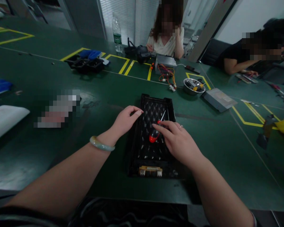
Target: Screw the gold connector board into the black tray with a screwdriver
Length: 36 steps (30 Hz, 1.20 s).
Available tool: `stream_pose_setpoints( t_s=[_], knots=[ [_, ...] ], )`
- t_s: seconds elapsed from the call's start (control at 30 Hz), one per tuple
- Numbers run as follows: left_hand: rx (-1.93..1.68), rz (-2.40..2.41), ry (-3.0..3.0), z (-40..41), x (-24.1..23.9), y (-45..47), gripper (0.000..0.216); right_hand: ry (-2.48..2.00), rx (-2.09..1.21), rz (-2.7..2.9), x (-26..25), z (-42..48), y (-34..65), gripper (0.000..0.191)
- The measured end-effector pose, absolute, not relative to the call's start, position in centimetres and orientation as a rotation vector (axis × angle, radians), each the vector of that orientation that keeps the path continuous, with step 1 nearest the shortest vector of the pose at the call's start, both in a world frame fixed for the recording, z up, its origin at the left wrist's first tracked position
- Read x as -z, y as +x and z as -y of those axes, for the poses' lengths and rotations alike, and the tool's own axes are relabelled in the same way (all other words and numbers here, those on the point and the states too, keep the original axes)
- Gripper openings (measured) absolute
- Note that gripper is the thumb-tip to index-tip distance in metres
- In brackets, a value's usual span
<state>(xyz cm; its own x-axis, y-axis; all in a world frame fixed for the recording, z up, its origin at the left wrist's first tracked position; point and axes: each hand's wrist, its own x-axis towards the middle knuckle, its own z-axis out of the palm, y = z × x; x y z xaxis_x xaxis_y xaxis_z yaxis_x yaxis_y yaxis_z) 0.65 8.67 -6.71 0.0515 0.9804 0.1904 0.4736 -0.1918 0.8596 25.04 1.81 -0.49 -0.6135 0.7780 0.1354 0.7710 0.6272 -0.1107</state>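
A long black plastic case [134,151] lies in front of me, its inside patterned with bumps and dotted with small shiny pieces that look like screws. My left hand [127,121], with a jade-coloured bangle at the wrist, has thumb and forefinger closed at the case's left rim. The other left fingers are hidden. Inside the case rests a red-and-black screwdriver [153,137], its shaft pointing away and to the right. The fingertips of my right hand [181,138] close over its handle near the red collar. At the near end sits a connector board [150,171].
Beyond the case are a metal bowl [191,90] of parts, a grey metal box [219,99] and a power supply with loose wires [165,73]. A black tray [85,64] and water bottle [117,37] stand farther back. Two people [167,41] sit across the table.
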Motion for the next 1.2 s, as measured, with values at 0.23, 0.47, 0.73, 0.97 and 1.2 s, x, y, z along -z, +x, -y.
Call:
stream_pose_setpoints(
  t_s=[0.23, 0.47, 0.73, 0.97, 1.2],
  knots=[
    [-1.069, -1.48, 1.731, -8.6, 6.4, 0.7, 0.024, -1.109, -0.058, 2.807, 1.9, -4.0, 25.9, 0.044],
    [-1.048, -1.48, 1.686, -8.6, 6.6, 0.7, 0.027, -1.123, -0.074, 2.732, 1.7, -3.8, 26.2, 0.03],
    [-1.082, -1.449, 1.662, -8.8, 6.7, 0.7, 0.023, -1.2, -0.042, 2.788, 2.2, -3.7, 26.1, 0.05],
    [-1.083, -1.449, 1.726, -8.7, 6.7, 0.7, 0.019, -1.142, -0.028, 2.764, 2.2, -3.5, 25.9, 0.038],
    [-1.07, -1.458, 1.8, -8.9, 7.0, 0.6, 0.02, -1.105, 0.072, 2.412, 1.3, -3.1, 26.6, 0.037]
  ],
)
